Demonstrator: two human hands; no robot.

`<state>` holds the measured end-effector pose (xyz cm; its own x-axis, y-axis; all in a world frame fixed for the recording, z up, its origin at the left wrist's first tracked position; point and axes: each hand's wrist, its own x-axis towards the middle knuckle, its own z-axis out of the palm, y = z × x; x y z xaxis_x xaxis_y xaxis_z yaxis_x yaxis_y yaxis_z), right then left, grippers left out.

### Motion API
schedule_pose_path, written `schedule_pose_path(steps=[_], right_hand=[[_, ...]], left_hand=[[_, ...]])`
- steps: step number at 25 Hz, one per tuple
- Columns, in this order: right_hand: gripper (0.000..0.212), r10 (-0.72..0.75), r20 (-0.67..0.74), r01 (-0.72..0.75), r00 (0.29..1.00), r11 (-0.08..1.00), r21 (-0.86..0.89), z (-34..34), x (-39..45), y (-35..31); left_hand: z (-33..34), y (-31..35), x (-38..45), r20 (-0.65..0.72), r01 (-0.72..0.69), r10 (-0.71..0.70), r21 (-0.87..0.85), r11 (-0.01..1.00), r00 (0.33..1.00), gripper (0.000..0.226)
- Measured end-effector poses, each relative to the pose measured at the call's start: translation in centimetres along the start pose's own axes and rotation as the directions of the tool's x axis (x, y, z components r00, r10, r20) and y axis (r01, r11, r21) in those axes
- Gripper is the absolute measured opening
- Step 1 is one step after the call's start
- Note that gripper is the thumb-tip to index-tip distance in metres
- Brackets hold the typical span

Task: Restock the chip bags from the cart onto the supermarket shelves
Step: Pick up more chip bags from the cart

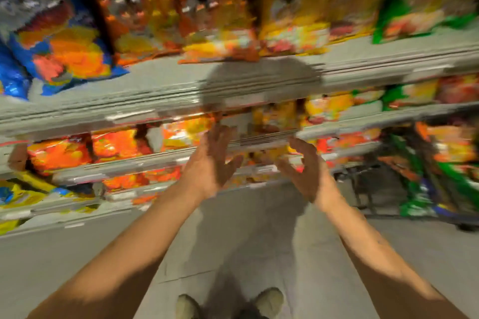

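The frame is smeared by motion blur. Grey supermarket shelves (160,96) run across the view, stocked with orange and yellow chip bags (223,44). My left hand (212,163) and my right hand (305,171) are both raised in front of the lower shelves, palms facing each other, fingers spread and straight. Neither hand holds anything. An orange chip bag (274,116) sits on the shelf just above and between my hands. The cart (388,184) stands at the right, loaded with green and orange bags (445,147).
Blue bags (64,54) fill the upper shelf's left end and green bags (420,2) its right end. Yellow bags (20,197) lie on the lowest shelves at the left. My shoes (269,300) stand on the grey floor below.
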<state>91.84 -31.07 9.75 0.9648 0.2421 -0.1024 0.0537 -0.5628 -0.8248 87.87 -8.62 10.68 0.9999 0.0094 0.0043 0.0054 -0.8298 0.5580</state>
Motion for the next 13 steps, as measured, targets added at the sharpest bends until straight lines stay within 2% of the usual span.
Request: schedule_pose_path(steps=[2,5,8,10,13], right_hand=[[0.053,0.071,-0.050,-0.077,0.996,0.990,-0.121,-9.3,-2.0,2.9],[0.048,0.134,-0.159,-0.169,0.978,0.959,-0.230,-21.9,-5.0,7.3],[0.048,0.219,-0.328,-0.297,0.919,0.932,-0.210,-31.6,-9.0,11.5],[0.048,0.276,-0.434,-0.378,0.857,0.910,-0.168,-36.0,-11.5,14.6],[0.050,0.402,-0.530,-0.517,0.747,0.852,-0.082,-40.4,-14.0,19.0]], left_hand=[[2.6,8.3,4.5,0.076,-0.114,0.117,-0.033,0.993,0.990,0.060],[7.1,20.3,10.8,0.097,-0.239,0.252,-0.123,0.963,0.963,0.053],[12.4,30.8,15.5,0.174,-0.391,0.413,-0.149,0.908,0.894,0.050],[16.0,36.0,18.0,0.258,-0.410,0.465,-0.241,0.880,0.847,0.051],[22.0,42.0,22.2,0.409,-0.464,0.513,-0.219,0.858,0.755,0.051]])
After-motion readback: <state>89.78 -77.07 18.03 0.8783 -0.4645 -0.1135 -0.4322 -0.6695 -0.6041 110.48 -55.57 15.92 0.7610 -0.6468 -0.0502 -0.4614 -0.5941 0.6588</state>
